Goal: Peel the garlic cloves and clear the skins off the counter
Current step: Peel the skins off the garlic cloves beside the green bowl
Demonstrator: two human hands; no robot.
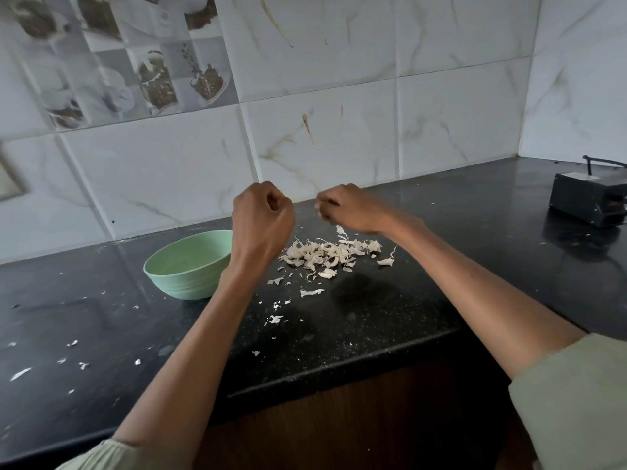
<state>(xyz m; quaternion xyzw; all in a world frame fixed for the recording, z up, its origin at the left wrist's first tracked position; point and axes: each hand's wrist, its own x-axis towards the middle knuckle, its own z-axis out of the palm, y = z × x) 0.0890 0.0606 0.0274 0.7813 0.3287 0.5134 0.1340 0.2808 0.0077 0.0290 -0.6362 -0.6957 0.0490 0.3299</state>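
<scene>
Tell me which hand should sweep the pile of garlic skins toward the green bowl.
Right, probably. The right hand hangs above the pale papery skin pile, which lies between it and the round green bowl. The left hand is raised beside the bowl.

Whatever is held inside the curled left hand (263,217) is hidden by its own fingers, and the small pale piece at the fingertips of the right hand (353,208) is too blurred to be told as clove or skin. The inside of the green bowl (185,266) is partly covered by the left wrist, so its contents cannot be made out. The black box (590,201) is cut off by the right edge.
</scene>
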